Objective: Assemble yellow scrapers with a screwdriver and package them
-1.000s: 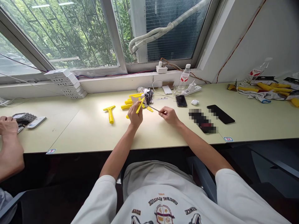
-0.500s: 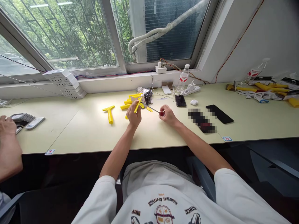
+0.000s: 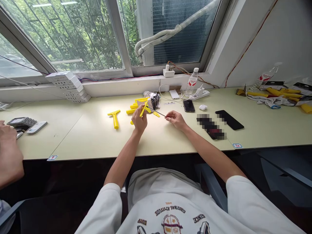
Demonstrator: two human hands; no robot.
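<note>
The only writing I can read from here is on the white T-shirt along the bottom of my view: "ORIGINAL ATTITUDE" and "SINCE", upside down to me. The label on the water bottle is too small to read.

My left hand is clenched around a yellow plastic strip, its long axis tilting up and to the right. My right hand pinches a slim metal shaft, which runs left and slightly upward across the gap between the hands. Its far end reaches the yellow strip, though I cannot tell whether they touch.

Both hands are over the pale counter, just in front of a heap of yellow bars. A yellow T-shaped piece lies to the left of them, and at the far left edge is a co-worker's hand — apart from mine.
</note>
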